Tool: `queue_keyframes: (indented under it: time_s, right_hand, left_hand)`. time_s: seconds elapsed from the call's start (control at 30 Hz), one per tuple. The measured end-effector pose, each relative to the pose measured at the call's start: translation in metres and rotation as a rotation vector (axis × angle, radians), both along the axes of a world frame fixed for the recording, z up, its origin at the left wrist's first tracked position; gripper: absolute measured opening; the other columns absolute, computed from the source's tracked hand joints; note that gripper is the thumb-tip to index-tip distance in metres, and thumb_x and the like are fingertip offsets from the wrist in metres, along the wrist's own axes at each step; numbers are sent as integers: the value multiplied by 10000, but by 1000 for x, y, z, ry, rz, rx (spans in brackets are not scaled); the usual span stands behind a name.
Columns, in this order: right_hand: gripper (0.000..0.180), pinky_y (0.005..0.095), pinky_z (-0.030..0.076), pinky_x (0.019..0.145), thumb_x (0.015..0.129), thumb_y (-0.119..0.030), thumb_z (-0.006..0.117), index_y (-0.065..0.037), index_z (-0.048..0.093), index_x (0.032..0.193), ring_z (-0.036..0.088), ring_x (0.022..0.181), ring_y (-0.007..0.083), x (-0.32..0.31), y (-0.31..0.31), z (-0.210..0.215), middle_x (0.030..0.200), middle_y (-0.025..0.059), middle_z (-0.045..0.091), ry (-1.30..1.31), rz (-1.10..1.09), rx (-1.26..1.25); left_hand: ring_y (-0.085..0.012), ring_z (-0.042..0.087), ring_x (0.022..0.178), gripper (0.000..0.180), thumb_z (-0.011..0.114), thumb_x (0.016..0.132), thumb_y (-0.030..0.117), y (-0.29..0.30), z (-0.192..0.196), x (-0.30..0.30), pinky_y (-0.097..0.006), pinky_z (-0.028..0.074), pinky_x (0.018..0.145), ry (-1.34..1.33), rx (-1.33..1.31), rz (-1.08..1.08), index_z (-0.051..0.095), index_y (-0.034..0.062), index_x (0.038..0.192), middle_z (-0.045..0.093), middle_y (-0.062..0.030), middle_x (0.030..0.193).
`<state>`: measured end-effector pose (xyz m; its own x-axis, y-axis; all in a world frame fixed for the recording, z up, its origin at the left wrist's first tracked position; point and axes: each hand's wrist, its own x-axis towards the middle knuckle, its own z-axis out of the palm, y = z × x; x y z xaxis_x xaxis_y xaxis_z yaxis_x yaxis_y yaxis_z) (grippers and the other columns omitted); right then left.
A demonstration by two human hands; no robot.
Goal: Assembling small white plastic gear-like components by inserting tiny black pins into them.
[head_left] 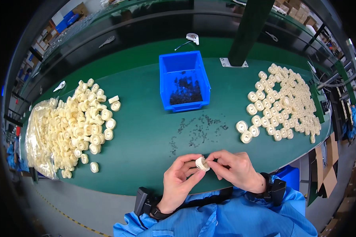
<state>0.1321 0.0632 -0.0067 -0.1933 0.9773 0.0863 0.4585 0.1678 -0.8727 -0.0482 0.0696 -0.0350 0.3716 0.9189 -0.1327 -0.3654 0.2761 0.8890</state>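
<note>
A cream toothed gear point(202, 163) sits between the thumb and fingers of my left hand point(177, 182), just over the table's near edge. My right hand point(238, 170) is closed in a pinch against the gear's right side; whatever its fingertips hold is too small or hidden to make out. Beyond my hands, many tiny black parts point(201, 132) lie scattered on the table. More black pieces point(186, 89) are in an open blue bin point(180, 63) behind them. Loose gears point(83, 122) are heaped at the left, and other gears point(284, 102) lie spread flat at the right.
A clear plastic bag point(41, 138) lies against the left heap on the green table point(142, 138). A dark green post point(249, 35) is bolted down at the back right. Behind the bin lies a small white device point(192, 38). Open cardboard point(330, 170) stands beyond the right edge.
</note>
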Motion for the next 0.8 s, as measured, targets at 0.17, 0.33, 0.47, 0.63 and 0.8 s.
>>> queue_keyframes:
  time_s: [0.17, 0.33, 0.47, 0.63, 0.8]
  right_hand:
    - [116, 275, 463, 435, 860, -111, 651, -67, 611, 959, 616, 491, 149, 1, -5, -8, 593, 52, 605, -5, -46, 23]
    - [95, 336, 479, 452, 869, -136, 627, -75, 593, 934, 617, 498, 231, -4, 1, -16, 605, 90, 604, 129, -19, 89]
    - [110, 284, 447, 430, 878, -89, 613, -47, 576, 973, 605, 471, 160, -4, 3, -16, 567, 51, 585, 199, 18, 89]
    - [106, 300, 439, 429, 866, -70, 608, -46, 547, 950, 603, 472, 179, -1, 2, -23, 564, 50, 580, 201, 20, 124]
    - [85, 299, 415, 430, 889, -112, 540, -40, 545, 843, 557, 422, 172, 0, -1, -20, 484, 49, 542, 288, 20, 75]
  left_hand:
    - [-185, 592, 1059, 382, 625, 847, -65, 2, -1, 2, -281, 498, 895, 6, -22, -31, 487, -54, 1203, 588, -144, 1151]
    - [-172, 617, 976, 380, 618, 829, -64, 0, 2, 1, -267, 492, 863, 109, -11, 56, 488, -51, 1185, 622, -155, 1080]
    - [-191, 587, 1048, 356, 617, 843, -9, 1, -2, -3, -296, 465, 911, 166, 36, 82, 492, -41, 1175, 596, -127, 1091]
    - [-185, 587, 1034, 318, 612, 859, -19, 0, 7, 5, -294, 460, 917, 163, 31, 63, 511, -40, 1159, 604, -129, 1090]
    - [-175, 588, 996, 264, 605, 872, -41, -3, 11, 8, -290, 459, 903, 180, 9, 78, 537, -42, 1127, 612, -131, 1078]
